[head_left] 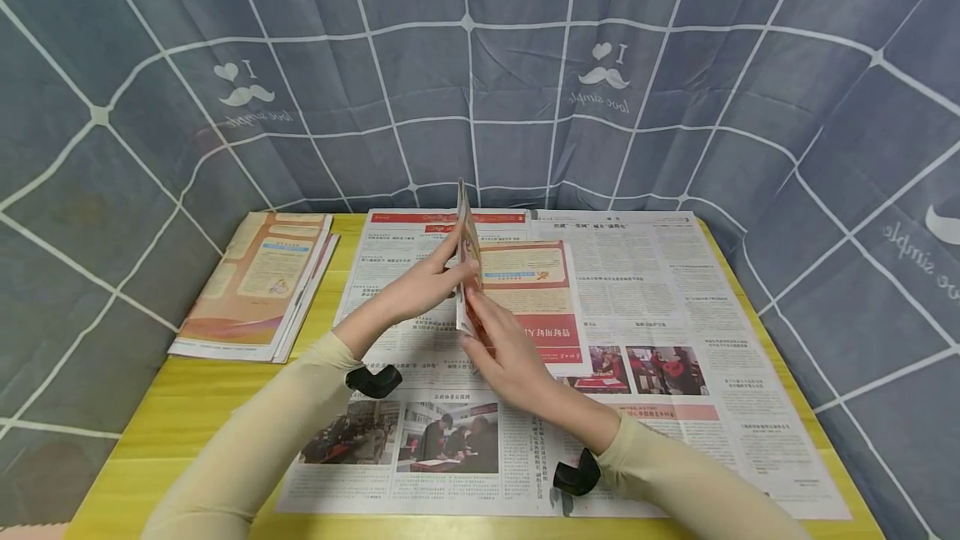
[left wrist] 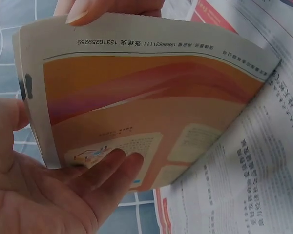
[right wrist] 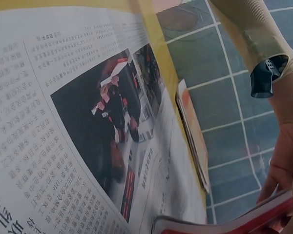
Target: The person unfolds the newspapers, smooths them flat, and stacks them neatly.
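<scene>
Left hand [head_left: 423,283]: narrowly pinching a folded newspaper [left wrist: 151,107] upright
Right hand [head_left: 512,355]: likewise pinching its near edge
Risk: pages slipping if grips slacken

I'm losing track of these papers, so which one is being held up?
The orange-printed paper gripped by the left hand and right hand; the spread newspaper and the far-left stack lie flat, not gripped.

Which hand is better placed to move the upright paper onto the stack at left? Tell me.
Left, likely: the left hand is nearer the stack and pinches the upright paper; the right hand lies mostly on the paper's far side.
</scene>
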Motion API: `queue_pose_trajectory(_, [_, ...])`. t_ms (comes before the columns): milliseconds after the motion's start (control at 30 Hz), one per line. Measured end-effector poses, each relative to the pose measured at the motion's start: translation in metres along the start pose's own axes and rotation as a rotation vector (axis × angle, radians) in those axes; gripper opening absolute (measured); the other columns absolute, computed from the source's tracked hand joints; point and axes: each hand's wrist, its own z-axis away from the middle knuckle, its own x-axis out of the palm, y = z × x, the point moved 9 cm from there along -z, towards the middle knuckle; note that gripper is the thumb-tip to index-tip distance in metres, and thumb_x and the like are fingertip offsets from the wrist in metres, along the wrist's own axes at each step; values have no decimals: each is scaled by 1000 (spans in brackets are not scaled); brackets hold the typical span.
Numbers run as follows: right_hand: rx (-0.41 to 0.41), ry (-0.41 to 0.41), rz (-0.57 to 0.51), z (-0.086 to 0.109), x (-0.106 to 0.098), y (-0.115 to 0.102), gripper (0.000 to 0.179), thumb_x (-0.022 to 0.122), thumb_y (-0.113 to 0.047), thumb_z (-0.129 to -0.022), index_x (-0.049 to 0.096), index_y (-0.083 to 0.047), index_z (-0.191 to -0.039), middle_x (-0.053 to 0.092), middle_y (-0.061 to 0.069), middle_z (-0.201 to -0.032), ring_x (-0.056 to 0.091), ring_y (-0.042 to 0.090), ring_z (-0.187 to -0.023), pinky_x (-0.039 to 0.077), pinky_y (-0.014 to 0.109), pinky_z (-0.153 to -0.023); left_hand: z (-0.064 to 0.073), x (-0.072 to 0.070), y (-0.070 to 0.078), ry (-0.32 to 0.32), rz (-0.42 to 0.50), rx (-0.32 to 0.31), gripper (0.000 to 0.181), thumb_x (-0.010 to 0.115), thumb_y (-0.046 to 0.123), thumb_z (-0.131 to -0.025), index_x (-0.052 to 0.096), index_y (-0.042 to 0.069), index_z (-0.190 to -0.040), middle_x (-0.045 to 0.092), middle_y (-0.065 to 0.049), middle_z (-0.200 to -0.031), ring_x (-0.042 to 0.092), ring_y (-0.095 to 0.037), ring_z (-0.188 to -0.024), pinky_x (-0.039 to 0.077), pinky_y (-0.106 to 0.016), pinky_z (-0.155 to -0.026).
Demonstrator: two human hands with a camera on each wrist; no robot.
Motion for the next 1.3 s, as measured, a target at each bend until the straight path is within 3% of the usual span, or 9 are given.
queue_pose_trajectory(100, [16,-40,-7,1,4,2,68,51,-38,-107,20,-21,-166,24,2,-168,25,25,-152,29,57,-116,3,-4,-3,7,15,-8,84,51,44,-106,-4,25,-166,10,-12,-170,40,-38,-143,44,-53,-106])
queue_pose_trajectory(233, [57,-61,-44,4,-1,13,69,52,-38,-107,20,-23,-166,22,3,-169,23,29,-153,28,63,-114,8,-11,-10,17,10,-31,85,52,36,-106,-7,22,-166,7,-13,-170,35,-42,-145,38,-56,-111])
queue_pose_trajectory(333, [130,-43,-76,8,-12,30,67,52,-36,-108,20,-23,-166,25,8,-168,23,32,-152,27,64,-114,11,-17,-17,22,2,-44,84,50,32,-107,-9,20,-165,1,-12,-171,31,-39,-148,30,-55,-116])
queue_pose_trajectory(467, [244,-3,-58,16,-34,60,65,51,-32,-109,21,-20,-166,29,13,-165,28,34,-150,27,61,-116,14,-22,-27,17,21,-58,83,48,24,-108,-13,18,-164,0,-15,-170,44,-37,-140,29,-54,-117])
queue_pose_trajectory(533, [291,20,-28,20,-45,75,66,51,-27,-109,21,-16,-165,32,14,-164,32,36,-148,28,61,-115,17,-24,-31,19,25,-63,83,46,20,-108,-15,17,-164,0,-17,-170,43,-37,-141,28,-53,-117])
queue_pose_trajectory(633, [358,42,20,26,-58,99,66,52,-24,-108,20,-12,-165,35,16,-162,35,38,-146,28,61,-115,19,-27,-37,32,17,-67,82,45,18,-108,-15,15,-163,-2,-17,-170,33,-37,-146,21,-53,-119])
queue_pose_trajectory(700, [387,53,38,30,-66,111,68,52,-21,-107,19,-10,-165,35,18,-162,33,40,-147,27,63,-115,20,-27,-41,36,8,-70,81,44,17,-108,-15,15,-163,-6,-15,-170,19,-35,-152,17,-53,-121])
queue_pose_trajectory(867, [431,62,69,36,-79,131,70,52,-18,-106,17,-5,-164,35,21,-161,28,44,-148,24,66,-115,24,-28,-46,42,-2,-77,83,43,15,-109,-20,13,-161,-11,-15,-170,7,-33,-155,14,-54,-121])
queue_pose_trajectory(1300, [557,37,171,46,-92,164,72,51,-21,-103,17,-2,-163,39,30,-155,38,50,-141,31,64,-112,30,-35,-67,73,0,-118,82,42,15,-109,-22,16,-161,-15,-15,-169,-7,-34,-155,8,-58,-121])
